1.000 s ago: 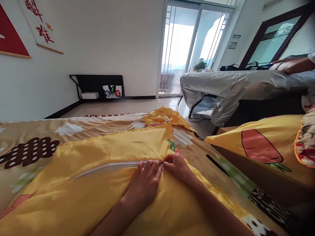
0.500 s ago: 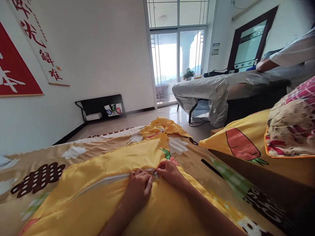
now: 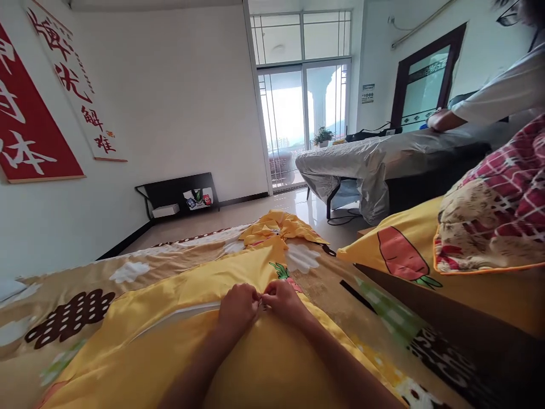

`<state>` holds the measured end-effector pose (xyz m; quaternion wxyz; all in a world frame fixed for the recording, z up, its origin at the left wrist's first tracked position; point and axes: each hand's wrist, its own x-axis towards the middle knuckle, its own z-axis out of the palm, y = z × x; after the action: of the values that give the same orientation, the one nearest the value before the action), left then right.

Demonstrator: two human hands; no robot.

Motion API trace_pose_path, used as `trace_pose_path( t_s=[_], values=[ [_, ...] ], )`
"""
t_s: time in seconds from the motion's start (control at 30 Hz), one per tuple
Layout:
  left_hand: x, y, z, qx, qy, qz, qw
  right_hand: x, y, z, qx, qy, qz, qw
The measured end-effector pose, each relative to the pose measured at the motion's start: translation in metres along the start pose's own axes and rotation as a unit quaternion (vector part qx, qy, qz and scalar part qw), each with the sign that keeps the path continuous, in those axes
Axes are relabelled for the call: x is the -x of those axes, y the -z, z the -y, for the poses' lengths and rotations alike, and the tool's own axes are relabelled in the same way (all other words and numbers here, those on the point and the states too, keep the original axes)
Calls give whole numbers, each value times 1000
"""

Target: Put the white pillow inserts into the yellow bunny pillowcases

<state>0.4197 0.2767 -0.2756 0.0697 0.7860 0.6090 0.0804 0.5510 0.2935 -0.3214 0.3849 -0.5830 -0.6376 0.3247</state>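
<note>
- Fingers (image 3: pixel 252 295) of the left hand (image 3: pixel 237 308) are curled tight and pinch the yellow cover (image 3: pixel 264 363) right at the near end of its zipper (image 3: pixel 179 314).
- Fingers (image 3: pixel 268 296) of the right hand (image 3: pixel 284 301) are closed too, and meet the left ones tip to tip on the zipper's end. Whether they grip the pull itself is too small to tell.
- From the pinch the white zipper runs off to the left across the cover, lying open as a pale strip.
- Under both hands the cover bulges, and it rests on a tan sheet (image 3: pixel 128 271) printed with clouds.
- Just beyond the fingertips lies a crumpled yellow cloth (image 3: pixel 281 224).
- To the right of the right hand, well apart, sits a carrot-print pillow (image 3: pixel 400 255) with a red checked quilt (image 3: pixel 489 210) on it.
- Far beyond, another person's hand (image 3: pixel 438 120) rests on a silver-draped table (image 3: pixel 366 162).
</note>
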Motion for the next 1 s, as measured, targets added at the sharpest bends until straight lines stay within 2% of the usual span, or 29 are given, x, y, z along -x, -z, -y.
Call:
trace_pose_path(
  t_s=[0.07,0.13,0.43,0.6,0.7,0.8,0.83,0.9,0.97,1.0],
  values=[
    [-3,2,7,18,9,25,999,0,-1,1,12,0,-8,1000],
    [-3,1,12,17,-4,27,999,1,-2,1,26,1,-12,1000],
    [-1,-15,12,44,-69,-33,996,-1,-3,-1,70,22,-7,997],
    [-3,-18,13,81,-77,-60,992,-1,-2,-3,101,44,-17,994],
    [-2,-19,12,98,-63,-76,990,0,5,1,120,69,-18,990],
    [-2,-20,11,108,-54,-83,989,14,24,20,113,105,-11,988],
    [-2,-20,10,111,-54,-80,989,24,31,29,88,128,5,988],
    [-3,-21,10,115,-54,-70,989,51,46,44,15,182,83,980],
    [-5,-24,10,115,-47,-66,990,83,56,51,-41,228,198,953],
    [-6,-26,10,114,-42,-66,990,98,57,49,-49,247,231,940]
  ],
)
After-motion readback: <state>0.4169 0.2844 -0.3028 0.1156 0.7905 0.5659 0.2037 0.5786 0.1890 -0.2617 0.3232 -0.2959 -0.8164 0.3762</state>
